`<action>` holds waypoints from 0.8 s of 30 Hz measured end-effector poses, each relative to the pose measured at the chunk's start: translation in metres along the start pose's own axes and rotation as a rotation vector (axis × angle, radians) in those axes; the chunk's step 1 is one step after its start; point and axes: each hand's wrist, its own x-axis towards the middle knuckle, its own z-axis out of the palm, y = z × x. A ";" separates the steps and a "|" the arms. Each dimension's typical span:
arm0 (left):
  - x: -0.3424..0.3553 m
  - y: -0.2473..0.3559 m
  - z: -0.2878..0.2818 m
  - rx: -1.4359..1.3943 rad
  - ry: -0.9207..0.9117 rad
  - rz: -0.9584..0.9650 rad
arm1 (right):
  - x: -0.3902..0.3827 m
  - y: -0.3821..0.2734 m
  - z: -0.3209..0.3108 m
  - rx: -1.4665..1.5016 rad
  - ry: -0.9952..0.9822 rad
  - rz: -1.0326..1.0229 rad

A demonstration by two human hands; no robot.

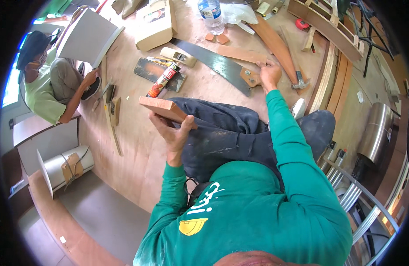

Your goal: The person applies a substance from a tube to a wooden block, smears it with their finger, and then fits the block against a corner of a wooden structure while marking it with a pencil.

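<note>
My left hand (171, 133) grips a short reddish-brown wood block (162, 107) from below, thumb at its near end, above my bent leg. To the right, my right hand (270, 74) is closed at the wooden handle of a handsaw (213, 64). The saw's wide blade lies across the floor board, pointing away to the left. A thin brown wood strip (242, 54) reaches close to my right fingers. Between the block and the saw lie a red and black sealant tube (163, 80), a dark flat plate (147, 68) and a wooden hand plane (178, 56).
A hammer (300, 80) rests at the right beside a long brown board (273, 40). Farther off are a water bottle (211, 17), a cardboard box (158, 24) and a red tape measure (302, 24). At the left, a co-worker (54, 84) crouches holding a curved white panel (87, 35).
</note>
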 end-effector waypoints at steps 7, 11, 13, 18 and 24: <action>0.002 0.013 0.006 0.017 -0.036 -0.038 | -0.002 -0.011 -0.005 -0.285 0.058 0.035; 0.005 0.007 0.004 0.019 -0.050 -0.017 | -0.007 -0.009 -0.009 -0.533 0.073 -0.279; 0.004 0.003 -0.001 0.007 -0.043 -0.030 | -0.025 -0.034 -0.004 -0.681 0.092 -0.293; 0.004 -0.007 -0.002 0.016 -0.048 -0.001 | -0.010 -0.068 0.057 -0.669 -0.158 -0.561; 0.006 -0.009 -0.003 0.013 -0.093 -0.055 | 0.048 -0.043 0.165 -0.587 -0.234 -0.538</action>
